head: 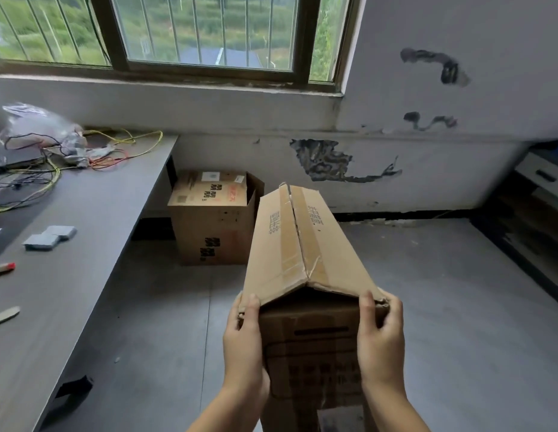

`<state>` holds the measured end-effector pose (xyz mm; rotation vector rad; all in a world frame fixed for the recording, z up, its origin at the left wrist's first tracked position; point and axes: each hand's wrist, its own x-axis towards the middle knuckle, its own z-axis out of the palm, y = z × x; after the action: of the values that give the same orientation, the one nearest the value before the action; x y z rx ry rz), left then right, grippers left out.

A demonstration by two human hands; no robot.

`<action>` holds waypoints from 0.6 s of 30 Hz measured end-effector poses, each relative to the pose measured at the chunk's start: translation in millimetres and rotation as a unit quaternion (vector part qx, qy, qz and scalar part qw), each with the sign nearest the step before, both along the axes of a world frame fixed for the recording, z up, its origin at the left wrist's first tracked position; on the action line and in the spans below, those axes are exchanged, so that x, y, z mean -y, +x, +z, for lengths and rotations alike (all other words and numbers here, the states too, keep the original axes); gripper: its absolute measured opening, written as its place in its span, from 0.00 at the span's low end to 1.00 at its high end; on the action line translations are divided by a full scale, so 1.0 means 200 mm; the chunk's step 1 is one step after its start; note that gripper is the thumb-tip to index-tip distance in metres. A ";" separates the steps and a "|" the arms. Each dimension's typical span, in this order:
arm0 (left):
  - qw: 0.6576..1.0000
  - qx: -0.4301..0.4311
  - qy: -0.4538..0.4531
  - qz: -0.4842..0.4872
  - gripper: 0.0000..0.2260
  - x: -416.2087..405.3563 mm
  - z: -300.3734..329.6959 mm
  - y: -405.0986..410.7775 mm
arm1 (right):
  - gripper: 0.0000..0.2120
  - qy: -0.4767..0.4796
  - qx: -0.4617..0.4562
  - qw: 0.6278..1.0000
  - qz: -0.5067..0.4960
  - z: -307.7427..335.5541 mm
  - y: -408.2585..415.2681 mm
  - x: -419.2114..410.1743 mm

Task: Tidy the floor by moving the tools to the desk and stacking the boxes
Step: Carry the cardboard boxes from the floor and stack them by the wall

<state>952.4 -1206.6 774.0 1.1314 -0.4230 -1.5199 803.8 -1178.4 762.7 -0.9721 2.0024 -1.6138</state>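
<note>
Between both hands' fingers (369, 304) sits the box (305, 254).

A barred window (209, 32) with a dark frame lets in daylight from green slopes outside, above a white wall (427, 157) with peeling, flaking patches. The grey floor (458, 307) runs to a dark skirting, with a grey counter (84, 244) along the left and a white drawer unit (542, 176) at the right edge.
</note>
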 end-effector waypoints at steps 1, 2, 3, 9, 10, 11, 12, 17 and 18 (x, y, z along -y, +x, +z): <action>1.000 0.001 -0.002 -0.005 0.12 0.14 0.00 0.00 | 0.26 0.000 0.000 1.000 -0.007 0.00 0.00 0.13; 1.000 0.006 -0.007 -0.013 0.13 0.28 0.00 0.00 | 0.26 -0.001 0.002 1.000 -0.013 0.01 0.00 0.25; 1.000 0.014 -0.014 -0.021 0.14 0.42 0.00 0.00 | 0.27 -0.003 0.005 1.000 -0.019 0.03 0.01 0.37; 0.998 0.026 -0.017 -0.048 0.18 1.09 0.01 -0.03 | 0.25 -0.007 0.013 0.999 -0.048 0.11 -0.01 0.98; 0.998 0.027 -0.018 -0.051 0.18 1.18 0.01 -0.04 | 0.25 -0.008 0.015 0.999 -0.050 0.11 -0.02 1.07; 0.998 0.029 -0.020 -0.050 0.18 1.27 0.01 -0.05 | 0.25 -0.007 0.020 0.999 -0.050 0.11 -0.03 1.16; 0.998 0.032 -0.021 -0.049 0.18 1.36 0.00 -0.07 | 0.25 -0.005 0.022 0.999 -0.049 0.11 -0.05 1.25; 0.998 0.035 -0.020 -0.049 0.18 1.77 -0.06 -0.22 | 0.26 0.003 0.034 0.998 -0.044 0.04 -0.21 1.67; 0.998 0.037 -0.018 -0.045 0.18 1.86 -0.09 -0.26 | 0.25 0.006 0.040 0.998 -0.044 0.02 -0.25 1.75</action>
<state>900.4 -1578.7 755.1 1.1560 -0.5555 -1.5462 753.7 -1529.1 765.8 -0.8126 2.0236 -1.6584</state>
